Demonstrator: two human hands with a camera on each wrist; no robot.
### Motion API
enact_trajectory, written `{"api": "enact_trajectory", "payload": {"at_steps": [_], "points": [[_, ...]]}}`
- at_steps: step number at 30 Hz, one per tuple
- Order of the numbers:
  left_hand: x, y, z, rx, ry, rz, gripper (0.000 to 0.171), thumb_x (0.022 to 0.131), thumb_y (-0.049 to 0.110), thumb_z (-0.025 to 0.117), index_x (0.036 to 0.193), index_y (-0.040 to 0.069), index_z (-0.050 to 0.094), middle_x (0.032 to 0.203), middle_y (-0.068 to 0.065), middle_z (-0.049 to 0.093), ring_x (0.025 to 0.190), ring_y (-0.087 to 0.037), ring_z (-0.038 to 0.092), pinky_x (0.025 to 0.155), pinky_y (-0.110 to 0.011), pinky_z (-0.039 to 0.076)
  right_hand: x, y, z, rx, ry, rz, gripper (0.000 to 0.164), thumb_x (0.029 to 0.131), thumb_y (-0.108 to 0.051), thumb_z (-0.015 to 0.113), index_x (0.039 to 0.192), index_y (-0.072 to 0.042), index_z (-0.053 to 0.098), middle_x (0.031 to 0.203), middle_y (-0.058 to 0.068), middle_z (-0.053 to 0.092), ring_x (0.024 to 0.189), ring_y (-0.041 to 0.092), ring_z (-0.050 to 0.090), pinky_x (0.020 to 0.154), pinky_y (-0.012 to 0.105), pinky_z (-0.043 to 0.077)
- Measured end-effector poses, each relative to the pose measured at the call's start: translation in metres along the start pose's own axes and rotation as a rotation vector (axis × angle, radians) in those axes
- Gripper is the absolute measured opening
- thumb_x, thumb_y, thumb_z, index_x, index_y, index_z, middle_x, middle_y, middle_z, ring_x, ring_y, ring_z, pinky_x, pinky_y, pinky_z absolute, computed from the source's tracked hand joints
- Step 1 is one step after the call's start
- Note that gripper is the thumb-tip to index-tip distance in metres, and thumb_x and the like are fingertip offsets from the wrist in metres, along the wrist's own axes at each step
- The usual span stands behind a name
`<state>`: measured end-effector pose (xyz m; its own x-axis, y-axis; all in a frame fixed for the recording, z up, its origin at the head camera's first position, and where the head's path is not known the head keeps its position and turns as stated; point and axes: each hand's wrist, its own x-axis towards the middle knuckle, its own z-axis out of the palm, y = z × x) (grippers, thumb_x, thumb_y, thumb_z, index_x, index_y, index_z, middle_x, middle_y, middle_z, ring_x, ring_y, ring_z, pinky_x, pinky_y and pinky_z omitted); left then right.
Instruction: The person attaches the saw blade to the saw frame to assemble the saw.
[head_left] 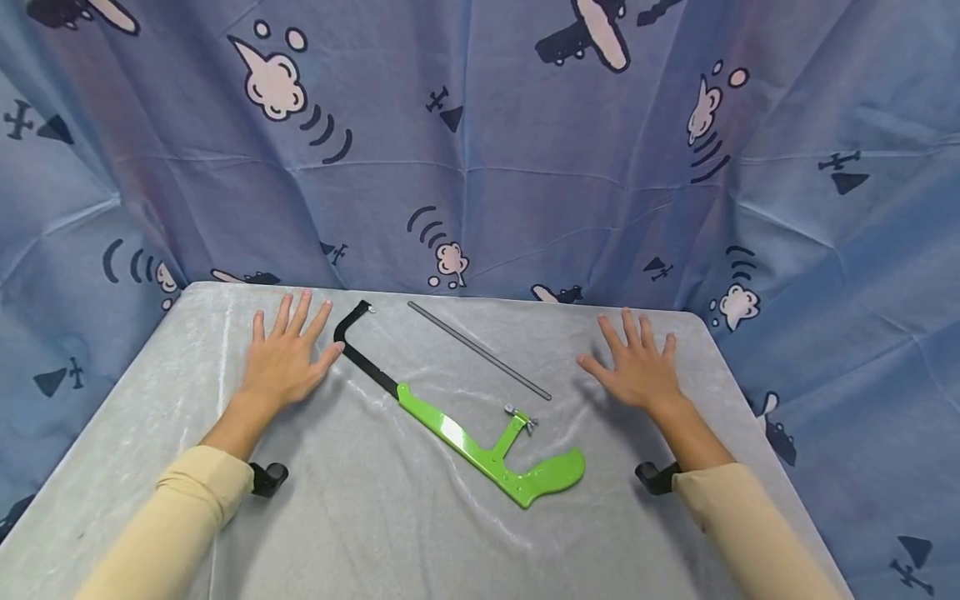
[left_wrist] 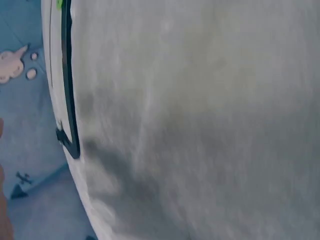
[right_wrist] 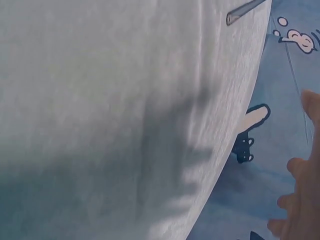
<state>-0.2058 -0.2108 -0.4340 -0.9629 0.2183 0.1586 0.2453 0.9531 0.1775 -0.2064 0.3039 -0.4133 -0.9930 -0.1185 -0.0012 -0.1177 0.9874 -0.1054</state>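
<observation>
A hacksaw frame [head_left: 457, 435] lies slantwise on the cloth, its green handle toward the front right and its black hooked end at the back left. Behind it lies a thin grey saw blade or strip [head_left: 480, 350], apart from the frame. My left hand [head_left: 281, 360] is spread with straight fingers, the thumb close to the black hooked end. To the right, my right hand [head_left: 637, 367] is also spread, nearest the strip's right end, holding nothing. In the left wrist view the black arm of the frame [left_wrist: 68, 75] shows; in the right wrist view, the strip's end [right_wrist: 242, 12].
A pale grey cloth covers the table [head_left: 375, 550]. A blue patterned curtain [head_left: 525, 200] hangs behind and at both sides of it. A wing bolt [head_left: 531, 425] sits on the frame's short green post. Black wrist mounts [head_left: 268, 480] stick out inward from both sleeves.
</observation>
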Motion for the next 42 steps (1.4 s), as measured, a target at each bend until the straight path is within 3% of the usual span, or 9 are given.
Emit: {"api": "enact_trajectory", "payload": {"at_steps": [7, 14, 21, 27, 34, 42], "points": [[0.004, 0.028, 0.005, -0.002, -0.007, 0.07, 0.071, 0.101, 0.057, 0.038, 0.16, 0.021, 0.02, 0.165, -0.013, 0.011, 0.151, -0.037, 0.005, 0.114, -0.066, 0.002, 0.003, -0.013, 0.004, 0.209, -0.036, -0.064, 0.088, 0.095, -0.063, 0.047, 0.159, -0.012, 0.017, 0.163, 0.024, 0.005, 0.147, 0.048, 0.007, 0.106, 0.076, 0.006], [0.004, 0.051, 0.005, -0.005, -0.025, 0.132, 0.07, 0.102, 0.056, 0.038, 0.159, 0.019, 0.021, 0.166, -0.011, 0.009, 0.152, -0.034, 0.003, 0.115, -0.064, 0.003, 0.007, -0.026, 0.008, 0.33, -0.008, -0.13, 0.085, 0.095, -0.054, 0.057, 0.158, -0.007, 0.022, 0.159, 0.027, 0.019, 0.143, 0.049, 0.022, 0.106, 0.073, 0.017], [0.002, 0.064, 0.008, -0.014, -0.032, 0.166, 0.071, 0.101, 0.057, 0.039, 0.159, 0.02, 0.023, 0.166, -0.01, 0.009, 0.152, -0.033, 0.005, 0.116, -0.062, 0.006, 0.011, -0.037, 0.014, 0.474, -0.061, -0.136, 0.083, 0.095, -0.052, 0.06, 0.156, -0.006, 0.028, 0.157, 0.024, 0.028, 0.142, 0.042, 0.029, 0.109, 0.063, 0.027], [0.0, 0.073, 0.01, -0.031, -0.028, 0.193, 0.071, 0.101, 0.057, 0.038, 0.159, 0.02, 0.023, 0.166, -0.01, 0.012, 0.152, -0.032, 0.005, 0.116, -0.06, 0.008, 0.013, -0.047, 0.018, 0.537, -0.068, -0.164, 0.079, 0.093, -0.044, 0.066, 0.153, -0.004, 0.033, 0.151, 0.023, 0.038, 0.129, 0.04, 0.047, 0.1, 0.059, 0.04], [-0.002, 0.084, 0.009, -0.066, -0.033, 0.219, 0.07, 0.101, 0.057, 0.038, 0.158, 0.018, 0.025, 0.165, -0.012, 0.013, 0.151, -0.032, 0.009, 0.118, -0.058, 0.005, 0.016, -0.055, 0.025, 0.577, -0.082, -0.197, 0.072, 0.092, -0.036, 0.071, 0.147, 0.0, 0.043, 0.138, 0.026, 0.051, 0.118, 0.04, 0.055, 0.094, 0.056, 0.046], [-0.006, 0.099, 0.012, -0.088, -0.016, 0.272, 0.069, 0.101, 0.055, 0.04, 0.158, 0.017, 0.028, 0.163, -0.013, 0.021, 0.149, -0.035, 0.02, 0.116, -0.058, 0.016, 0.019, -0.063, 0.028, 0.593, -0.128, -0.211, 0.06, 0.091, -0.032, 0.072, 0.135, 0.006, 0.055, 0.119, 0.023, 0.063, 0.105, 0.035, 0.062, 0.088, 0.05, 0.05]]}}
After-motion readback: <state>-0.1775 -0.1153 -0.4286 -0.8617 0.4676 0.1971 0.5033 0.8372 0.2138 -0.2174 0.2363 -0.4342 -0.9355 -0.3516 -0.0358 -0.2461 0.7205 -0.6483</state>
